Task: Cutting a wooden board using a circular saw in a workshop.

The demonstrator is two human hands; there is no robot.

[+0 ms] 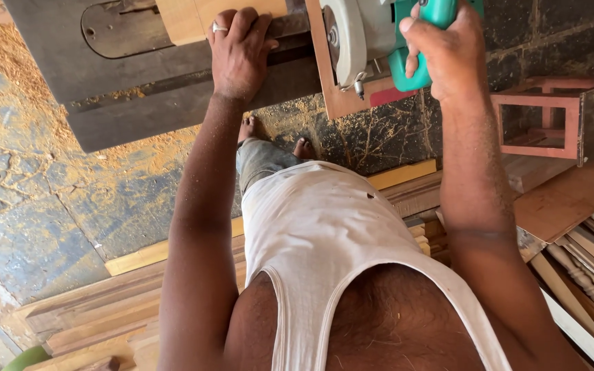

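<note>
Sawdust lies thick over the cracked blue-grey stone floor (49, 206) beneath a dark, worn wooden workbench top (166, 82), which crosses the upper part of the head view.

On that bench, toward its far edge, the left hand (240, 55) lies flat with fingers spread narrow, pressing down on a pale rectangular block of wood (204, 15). A silver ring shows on one finger. The block is cut off by the top of the frame, so its full length and long axis cannot be judged.

Just right of the block, the right hand (448, 48) is closed around the teal plastic handle of a green-bodied circular saw (407, 41). The saw's pale grey round blade guard (344, 38) faces the block, and the saw sits on a thin reddish-brown plywood board (342, 96) that overhangs the bench's near edge. The saw's upper body is out of frame, and the blade itself cannot be seen.

Right of the bench stands an open pink-painted wooden frame (544, 117). Nearer than the bench, stacked timber planks and turned wooden spindles (586, 275) lie on the floor, partly hidden by the person's arms and white vest.
</note>
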